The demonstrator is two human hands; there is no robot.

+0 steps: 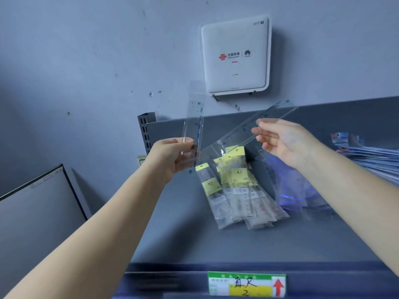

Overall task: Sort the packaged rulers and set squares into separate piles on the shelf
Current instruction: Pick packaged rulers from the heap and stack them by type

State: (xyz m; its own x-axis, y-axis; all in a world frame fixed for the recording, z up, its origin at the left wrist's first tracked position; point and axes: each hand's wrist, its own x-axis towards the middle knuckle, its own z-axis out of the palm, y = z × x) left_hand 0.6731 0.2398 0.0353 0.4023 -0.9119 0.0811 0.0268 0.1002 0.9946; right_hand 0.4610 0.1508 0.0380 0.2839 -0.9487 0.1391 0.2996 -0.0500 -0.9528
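Whiteboard [36, 203], dark-framed and leaning, stands below and to the left of the left forearm. Left hand [172, 158] is raised above the shelf [194, 244], fingers and thumb closed around the lower end of a clear ruler [193, 134] in a transparent sleeve; this ruler stands nearly upright, its top end reaching toward the wall. A perforated grey post [146, 130] rises just behind that hand at the shelf's back corner.

Between the two hands, lower down on the shelf surface, lies a loose pile of packaged rulers [235, 190] with yellow header cards, fanned and overlapping, their lower ends pointing toward the viewer. Directly below the pile, on the shelf's front edge, sits a green and yellow label [246, 283] with handwriting and a red arrow.

On the wall above and between the hands hangs a white router [235, 55] with a red logo.

Right hand [280, 143] pinches a second clear ruler [254, 128] near its middle, thumb below and fingertips above; this ruler tilts, lower end toward the left hand, upper end up and to the right. Its open clear bag hangs from the lower end, just above the pile. Under the right wrist lies a bluish clear packet [289, 190], contents unclear. Right of that hand, a stack of blue and white packets [371, 160] rests on the shelf.
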